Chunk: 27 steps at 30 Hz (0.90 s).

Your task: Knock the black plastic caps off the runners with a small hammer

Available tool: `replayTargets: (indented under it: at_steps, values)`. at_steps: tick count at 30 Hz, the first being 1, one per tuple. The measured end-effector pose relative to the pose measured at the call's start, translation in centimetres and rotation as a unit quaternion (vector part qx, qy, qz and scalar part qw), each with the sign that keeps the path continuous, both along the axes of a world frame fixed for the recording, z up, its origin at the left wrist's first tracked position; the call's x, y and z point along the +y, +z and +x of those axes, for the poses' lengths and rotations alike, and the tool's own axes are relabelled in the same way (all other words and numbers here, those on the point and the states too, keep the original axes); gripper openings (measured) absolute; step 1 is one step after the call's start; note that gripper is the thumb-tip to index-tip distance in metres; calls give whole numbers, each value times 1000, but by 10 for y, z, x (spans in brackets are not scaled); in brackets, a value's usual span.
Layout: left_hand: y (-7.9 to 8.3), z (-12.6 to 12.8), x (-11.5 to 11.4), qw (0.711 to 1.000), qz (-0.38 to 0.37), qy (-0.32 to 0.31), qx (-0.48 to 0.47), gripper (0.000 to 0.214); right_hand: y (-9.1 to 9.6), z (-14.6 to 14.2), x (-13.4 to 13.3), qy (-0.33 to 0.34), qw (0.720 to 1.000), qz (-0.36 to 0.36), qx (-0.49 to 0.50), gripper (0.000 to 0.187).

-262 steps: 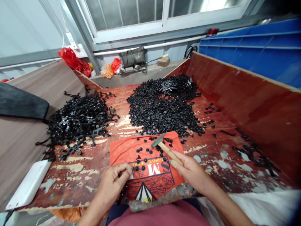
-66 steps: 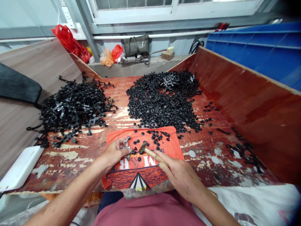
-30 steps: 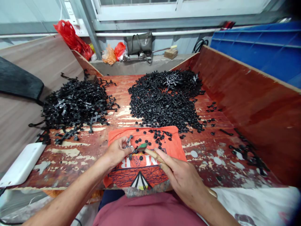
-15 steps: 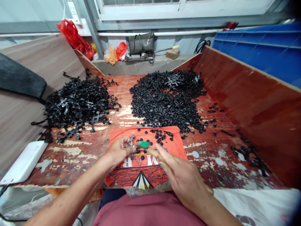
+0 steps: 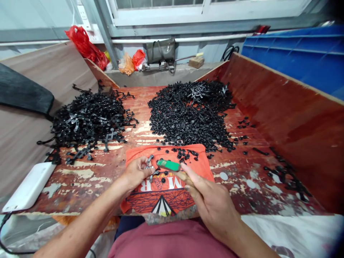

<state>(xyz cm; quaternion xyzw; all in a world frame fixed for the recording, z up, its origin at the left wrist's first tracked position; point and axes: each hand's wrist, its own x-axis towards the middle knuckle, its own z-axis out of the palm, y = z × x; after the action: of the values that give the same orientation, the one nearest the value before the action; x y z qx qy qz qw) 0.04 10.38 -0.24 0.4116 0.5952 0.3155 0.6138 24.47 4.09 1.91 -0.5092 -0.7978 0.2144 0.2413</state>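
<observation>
My left hand (image 5: 136, 172) is closed in a pinch on a small black strip part (image 5: 149, 164), held down on the orange cloth (image 5: 199, 163). My right hand (image 5: 212, 204) grips the wooden handle of a small hammer. Its green head (image 5: 168, 165) hovers just right of the pinched part. Several small black round caps (image 5: 185, 154) lie loose on the cloth beyond the hammer.
A heap of black round caps (image 5: 188, 118) lies behind the cloth, and a heap of black strip parts (image 5: 86, 120) at the left. The worn red board (image 5: 236, 179) has a raised wall (image 5: 290, 118) on the right. A white flat device (image 5: 28, 186) rests at the left edge.
The hammer head has swung over the pinched part, dipping and rising, and now sits slightly higher and to the right. My left hand has kept its pinch in the same spot.
</observation>
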Motion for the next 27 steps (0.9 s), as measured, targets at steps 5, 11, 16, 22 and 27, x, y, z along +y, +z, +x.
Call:
replayTargets:
  at_steps: [5, 11, 16, 22, 27]
  values:
    - [-1, 0, -1, 1000, 6, 0, 10, 37, -6, -7, 0, 24, 996, -26, -79, 52]
    - [-3, -2, -1, 1000, 12, -5, 4, 38, -6, -10, 5, 14, 990, -18, -139, 51]
    - [-10, -4, 0, 1000, 16, -8, -8, 39, -7, -9, 5, -4, 993, 26, -113, 55]
    - [7, -5, -4, 1000, -11, 17, -12, 40, 0, -9, 7, 12, 996, -73, -46, 52]
    - [27, -13, -20, 984, -37, 53, -168, 34, 16, -1, 14, -46, 979, -139, 140, 42]
